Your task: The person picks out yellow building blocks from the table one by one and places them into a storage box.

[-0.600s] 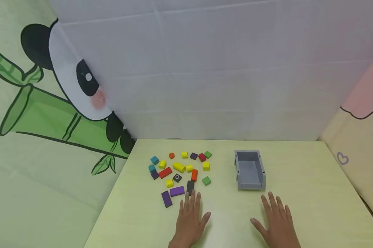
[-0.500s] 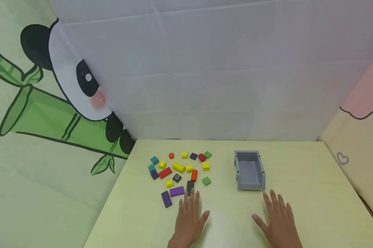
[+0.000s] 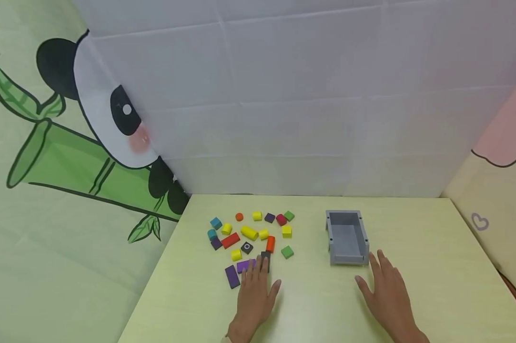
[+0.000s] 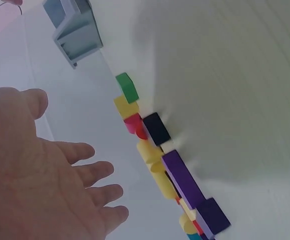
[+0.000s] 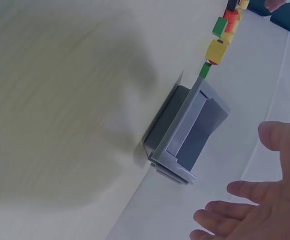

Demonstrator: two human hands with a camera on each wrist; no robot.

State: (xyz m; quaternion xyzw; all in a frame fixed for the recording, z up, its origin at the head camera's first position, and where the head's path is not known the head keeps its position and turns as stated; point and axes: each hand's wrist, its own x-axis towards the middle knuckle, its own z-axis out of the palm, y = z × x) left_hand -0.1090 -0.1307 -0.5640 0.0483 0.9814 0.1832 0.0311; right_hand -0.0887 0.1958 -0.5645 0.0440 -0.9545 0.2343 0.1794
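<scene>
My left hand (image 3: 253, 297) hovers palm down with fingers extended, its fingertips overlapping the black block (image 3: 265, 256) and the purple block (image 3: 243, 266) in the head view. In the left wrist view, a gap shows between those fingers (image 4: 97, 175) and the row of blocks. A dark purple block (image 3: 232, 277) lies just left of the fingertips. To the right, my right hand (image 3: 389, 297) is spread over the table, holding nothing. Its fingertips come close to the front right corner of a grey plastic bin (image 3: 349, 259), which also appears in the right wrist view.
Several small coloured blocks lie scattered behind the left hand, among them a red bar (image 3: 230, 240), a yellow cylinder (image 3: 249, 232) and a green block (image 3: 287, 252). A white cloth wall (image 3: 300, 119) rises behind the pale table (image 3: 309, 305), with printed cloth at both sides.
The left hand has shifted left and slightly forward, now covering part of the purple block. The right hand has moved forward and a little right, nearer the bin. Blocks and bin stay put.
</scene>
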